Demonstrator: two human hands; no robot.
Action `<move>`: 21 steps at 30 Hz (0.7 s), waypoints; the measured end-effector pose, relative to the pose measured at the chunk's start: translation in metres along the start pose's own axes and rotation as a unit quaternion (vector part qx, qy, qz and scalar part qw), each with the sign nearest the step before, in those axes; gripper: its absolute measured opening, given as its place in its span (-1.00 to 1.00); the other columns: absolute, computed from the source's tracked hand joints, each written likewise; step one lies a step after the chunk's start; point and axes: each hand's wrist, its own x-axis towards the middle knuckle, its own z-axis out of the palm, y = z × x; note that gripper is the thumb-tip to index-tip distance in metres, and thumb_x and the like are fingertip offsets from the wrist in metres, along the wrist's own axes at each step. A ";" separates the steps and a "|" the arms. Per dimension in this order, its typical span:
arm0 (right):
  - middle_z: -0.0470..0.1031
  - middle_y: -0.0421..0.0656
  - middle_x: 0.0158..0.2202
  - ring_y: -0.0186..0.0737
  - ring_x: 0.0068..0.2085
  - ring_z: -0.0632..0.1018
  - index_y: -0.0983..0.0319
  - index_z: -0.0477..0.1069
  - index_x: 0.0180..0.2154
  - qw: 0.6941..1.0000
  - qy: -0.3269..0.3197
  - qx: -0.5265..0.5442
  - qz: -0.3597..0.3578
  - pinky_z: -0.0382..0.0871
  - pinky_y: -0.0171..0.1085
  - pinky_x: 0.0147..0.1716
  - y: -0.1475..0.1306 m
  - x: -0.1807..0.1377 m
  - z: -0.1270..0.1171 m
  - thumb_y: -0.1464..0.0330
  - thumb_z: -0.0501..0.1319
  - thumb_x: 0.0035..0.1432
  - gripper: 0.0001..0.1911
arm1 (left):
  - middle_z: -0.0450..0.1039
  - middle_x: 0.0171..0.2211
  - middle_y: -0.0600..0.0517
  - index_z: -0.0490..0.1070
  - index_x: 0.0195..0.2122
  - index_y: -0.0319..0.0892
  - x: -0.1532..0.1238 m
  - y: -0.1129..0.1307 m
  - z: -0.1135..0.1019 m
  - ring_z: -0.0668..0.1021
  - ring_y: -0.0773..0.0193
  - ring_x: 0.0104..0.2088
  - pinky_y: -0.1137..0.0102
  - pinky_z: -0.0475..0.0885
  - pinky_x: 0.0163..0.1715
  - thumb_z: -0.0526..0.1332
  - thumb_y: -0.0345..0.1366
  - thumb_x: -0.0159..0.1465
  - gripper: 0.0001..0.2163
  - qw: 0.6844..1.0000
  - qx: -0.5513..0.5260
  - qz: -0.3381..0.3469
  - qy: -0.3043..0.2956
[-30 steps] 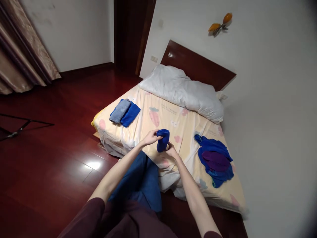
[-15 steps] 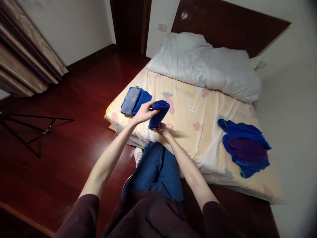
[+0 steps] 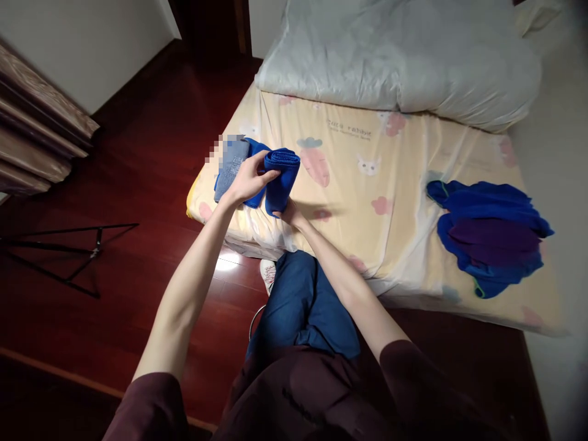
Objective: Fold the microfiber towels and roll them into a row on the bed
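A folded dark blue towel [image 3: 281, 177] is held up between both hands over the near left part of the bed [image 3: 358, 202]. My left hand [image 3: 248, 179] grips its upper end from the left, fingers wrapped round it. My right hand [image 3: 288, 214] holds its lower end from below, mostly hidden by the cloth. Just behind my left hand, a folded grey towel [image 3: 228, 168] and a folded blue towel [image 3: 255, 153] lie side by side at the bed's left corner.
A loose heap of blue and purple cloths [image 3: 491, 236] lies on the bed's right side. A white duvet [image 3: 395, 61] covers the head of the bed. A black stand [image 3: 68, 251] rests on the red wooden floor at left. Curtains [image 3: 37, 141] hang far left.
The view has tilted down and closer to the bed. Both hands have carried the folded blue towel leftward, close to the two folded towels at the corner.
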 end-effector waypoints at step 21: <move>0.65 0.07 -0.11 0.09 -0.06 0.66 0.37 0.60 -0.13 0.996 0.032 -0.069 0.038 0.55 -0.07 -0.01 0.012 0.023 -0.002 0.16 0.56 0.02 -0.51 | 0.50 -0.05 -0.09 0.45 0.00 -0.24 0.025 -0.023 -0.011 0.54 -0.10 0.15 -0.04 0.51 0.17 0.30 -0.19 0.30 -0.69 0.997 0.069 0.019 0.022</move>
